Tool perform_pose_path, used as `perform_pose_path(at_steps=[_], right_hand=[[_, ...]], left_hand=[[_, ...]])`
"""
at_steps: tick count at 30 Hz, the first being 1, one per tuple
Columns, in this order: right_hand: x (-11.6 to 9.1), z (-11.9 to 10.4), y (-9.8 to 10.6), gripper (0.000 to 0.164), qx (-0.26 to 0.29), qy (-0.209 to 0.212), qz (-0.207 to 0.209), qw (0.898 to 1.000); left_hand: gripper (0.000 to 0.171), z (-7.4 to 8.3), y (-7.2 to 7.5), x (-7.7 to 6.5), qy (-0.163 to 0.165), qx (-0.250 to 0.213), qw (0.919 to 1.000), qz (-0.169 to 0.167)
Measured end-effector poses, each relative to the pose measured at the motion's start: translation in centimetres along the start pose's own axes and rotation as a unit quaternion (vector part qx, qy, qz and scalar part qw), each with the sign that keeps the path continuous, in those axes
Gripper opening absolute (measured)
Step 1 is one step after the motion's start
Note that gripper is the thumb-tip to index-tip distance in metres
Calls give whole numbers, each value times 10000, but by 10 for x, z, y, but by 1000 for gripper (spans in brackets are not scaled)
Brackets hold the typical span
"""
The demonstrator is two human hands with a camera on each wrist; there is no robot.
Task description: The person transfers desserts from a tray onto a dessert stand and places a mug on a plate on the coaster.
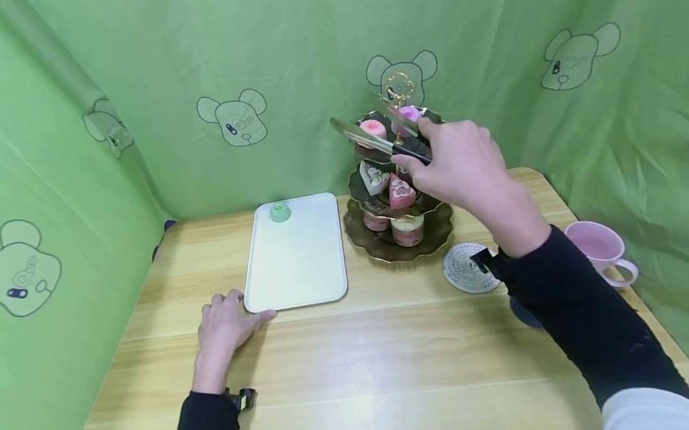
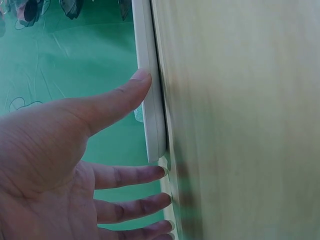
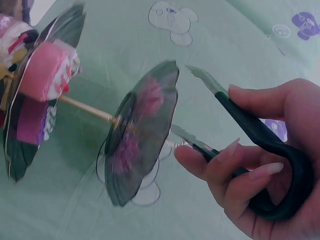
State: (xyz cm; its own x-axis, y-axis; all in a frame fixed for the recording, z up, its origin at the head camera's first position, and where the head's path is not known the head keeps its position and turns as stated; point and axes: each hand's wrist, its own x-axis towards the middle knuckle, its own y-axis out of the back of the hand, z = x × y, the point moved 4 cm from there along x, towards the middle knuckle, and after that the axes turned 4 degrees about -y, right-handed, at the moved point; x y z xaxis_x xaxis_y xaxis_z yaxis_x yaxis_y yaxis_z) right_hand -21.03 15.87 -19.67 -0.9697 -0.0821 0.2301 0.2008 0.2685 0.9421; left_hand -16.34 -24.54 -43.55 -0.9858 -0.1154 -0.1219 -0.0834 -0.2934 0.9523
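My right hand [image 1: 464, 160] grips black-handled tongs [image 1: 370, 139] over the top tier of a three-tier cake stand [image 1: 358, 232]. In the right wrist view the tongs [image 3: 255, 129] have their metal tips spread, with nothing between them. A pink toy donut [image 1: 373, 128] and a purple one [image 1: 410, 113] lie on that tier, close to the tips. My left hand [image 1: 224, 322] is at the near left corner of a white tray [image 1: 297, 263]. Its straight thumb rests against the tray's rim, and its fingers extend beside the corner. A green toy donut [image 1: 280, 211] sits on the tray's far left part.
Toy cake slices [image 1: 402, 192] stand on the middle tier, round layered cakes [image 1: 408, 231] on the bottom one. Right of the stand are a patterned saucer [image 1: 467, 268] and a pink mug [image 1: 597, 244]. A dark blue item [image 1: 524, 314] is partly hidden beneath the right sleeve. Green curtains [image 1: 306, 48] enclose the table.
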Motion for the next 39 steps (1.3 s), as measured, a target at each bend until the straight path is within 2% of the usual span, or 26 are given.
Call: perform_pose_path(at_steps=[5, 9, 13, 17, 24, 27, 33, 39], right_hand=[[2, -21, -11, 74, 13, 264, 101, 9996], [2, -44, -29, 67, -116, 401, 154, 9990], [4, -64, -52, 67, -212, 502, 282, 9981], [12, -84, -77, 76, -395, 651, 343, 9965], [34, -112, -125, 76, -538, 867, 210, 9946], [42, -120, -147, 76, -494, 878, 105, 9949], [59, -124, -185, 68, -478, 899, 182, 9946], [69, -115, -222, 56, -598, 726, -198, 9954]], left_hand=[[101, 0, 0, -1, 13, 19, 10000, -31], [101, -1, -2, -1, 38, 9, 10000, -18], [102, -1, -3, -2, 79, 3, 10000, -40], [101, -1, -3, -3, 83, 9, 9999, -65], [99, 1, -3, -4, 31, 14, 10000, -21], [100, 1, -5, -6, 17, 3, 10000, -59], [99, 0, -8, -6, 23, -13, 10000, 35], [99, -2, -10, -7, 26, -29, 10000, 18]])
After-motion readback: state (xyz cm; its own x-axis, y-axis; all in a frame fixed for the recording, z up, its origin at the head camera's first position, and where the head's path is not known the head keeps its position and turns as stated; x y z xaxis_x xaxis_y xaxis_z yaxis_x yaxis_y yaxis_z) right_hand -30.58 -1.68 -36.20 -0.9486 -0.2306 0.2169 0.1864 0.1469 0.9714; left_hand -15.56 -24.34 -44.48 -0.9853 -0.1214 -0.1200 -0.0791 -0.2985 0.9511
